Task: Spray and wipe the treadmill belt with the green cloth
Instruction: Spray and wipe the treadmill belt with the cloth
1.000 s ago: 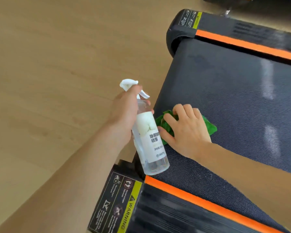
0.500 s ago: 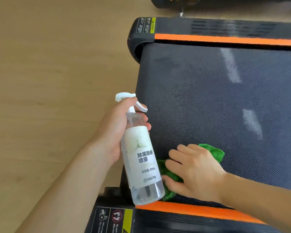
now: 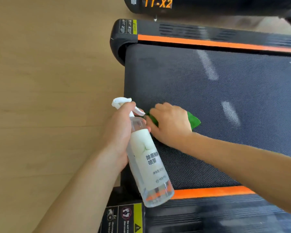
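Observation:
The dark woven treadmill belt (image 3: 217, 98) fills the right of the view, between two orange-striped side rails. My right hand (image 3: 170, 123) lies on the green cloth (image 3: 194, 121) with fingers curled over it, pressing it to the belt near the belt's left end. Only two edges of the cloth show around the hand. My left hand (image 3: 119, 132) grips a clear spray bottle (image 3: 146, 158) with a white trigger head, held upright and tilted over the belt's left edge, just left of the cloth.
A wooden floor (image 3: 49, 98) spreads to the left. The far rail (image 3: 208, 42) and near rail (image 3: 208, 192) carry orange stripes and warning stickers. A black base marked TT-X2 (image 3: 158, 3) sits at the top.
My right hand has slid the green cloth away from the near rail, toward the middle of the belt's width. The left hand with the bottle has stayed beside it.

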